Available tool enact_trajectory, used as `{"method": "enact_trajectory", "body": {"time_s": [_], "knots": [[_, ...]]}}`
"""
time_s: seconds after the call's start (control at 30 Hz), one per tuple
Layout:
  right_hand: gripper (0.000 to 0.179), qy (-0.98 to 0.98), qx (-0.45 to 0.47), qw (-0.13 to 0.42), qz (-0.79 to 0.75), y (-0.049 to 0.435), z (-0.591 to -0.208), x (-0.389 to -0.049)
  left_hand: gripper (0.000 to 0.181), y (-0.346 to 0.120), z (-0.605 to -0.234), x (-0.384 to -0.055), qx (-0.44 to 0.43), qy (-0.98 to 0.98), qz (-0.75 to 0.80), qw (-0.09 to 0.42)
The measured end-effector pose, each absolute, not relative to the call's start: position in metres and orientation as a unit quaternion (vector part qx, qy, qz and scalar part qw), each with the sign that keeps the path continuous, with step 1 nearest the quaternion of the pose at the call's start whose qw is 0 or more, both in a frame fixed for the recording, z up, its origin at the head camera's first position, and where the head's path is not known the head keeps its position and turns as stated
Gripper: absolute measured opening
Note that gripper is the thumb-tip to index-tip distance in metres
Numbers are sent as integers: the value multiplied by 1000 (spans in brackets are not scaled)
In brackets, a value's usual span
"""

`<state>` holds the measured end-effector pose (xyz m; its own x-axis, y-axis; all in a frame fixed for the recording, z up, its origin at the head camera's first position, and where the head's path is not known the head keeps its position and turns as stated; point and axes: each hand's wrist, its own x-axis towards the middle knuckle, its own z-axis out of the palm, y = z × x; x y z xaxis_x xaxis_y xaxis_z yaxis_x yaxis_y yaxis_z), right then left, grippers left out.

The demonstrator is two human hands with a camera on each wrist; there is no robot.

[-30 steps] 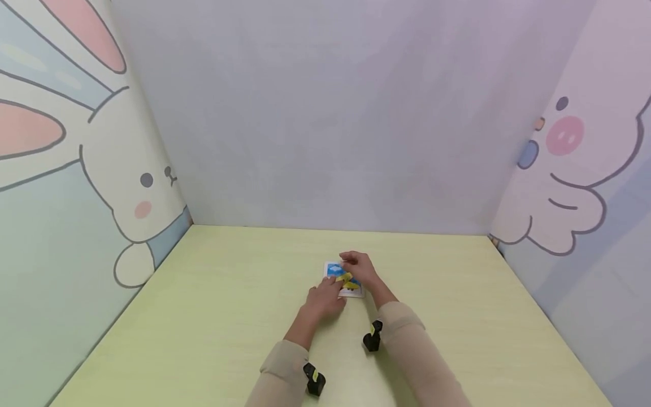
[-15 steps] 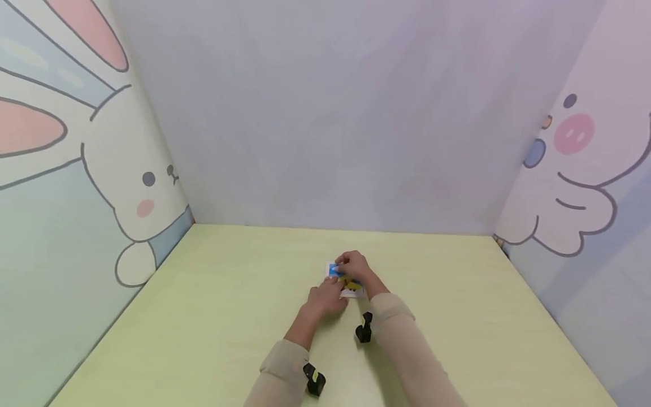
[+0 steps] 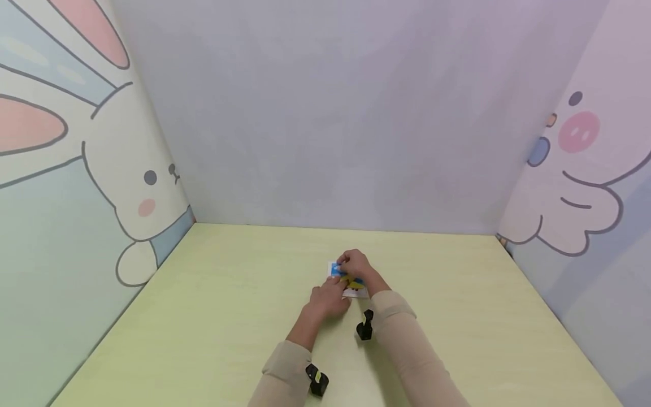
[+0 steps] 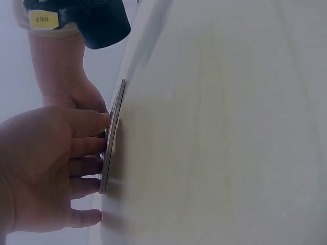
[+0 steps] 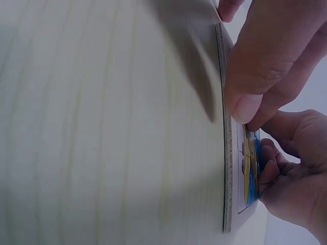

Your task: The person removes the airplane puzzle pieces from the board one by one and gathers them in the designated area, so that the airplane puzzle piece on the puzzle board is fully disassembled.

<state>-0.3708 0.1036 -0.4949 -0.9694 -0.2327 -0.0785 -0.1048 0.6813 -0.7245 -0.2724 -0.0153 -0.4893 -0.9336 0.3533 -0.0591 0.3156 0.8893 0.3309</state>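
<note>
A small flat puzzle board (image 3: 355,293) with a white border and a blue and yellow picture lies on the table. In the right wrist view its grey edge shows, and thin dark lines cross the picture (image 5: 248,176). My left hand (image 3: 328,298) rests on the board's left part; the left wrist view shows its fingers (image 4: 84,167) nearly straight, tips at the board. Over the far right part, my right hand (image 3: 354,264) has curled fingers with tips at the picture. Whether they pinch a piece is hidden.
The pale yellow table (image 3: 229,294) meets a plain grey back wall (image 3: 325,124). Side walls carry a painted rabbit (image 3: 137,186) and a painted pig (image 3: 580,147). Both wrists wear black camera mounts (image 3: 365,326), close to each other in front of the board.
My right hand and forearm have shifted slightly left over the picture, and the right fingers have drawn in. The left hand stays on the board. The whole view has turned a little.
</note>
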Motion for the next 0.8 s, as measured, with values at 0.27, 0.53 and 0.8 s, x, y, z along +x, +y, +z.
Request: {"method": "enact_trajectory", "body": {"time_s": [0.27, 0.53, 0.8], "knots": [[6, 911, -120, 85, -385, 102, -489, -369, 49, -17, -486, -273, 175, 973, 141, 52], [6, 914, -125, 90, -374, 102, -488, -371, 53, -18, -488, -274, 176, 973, 140, 56], [9, 927, -135, 87, -338, 106, -488, -373, 53, -15, -489, -272, 171, 973, 141, 64]]}}
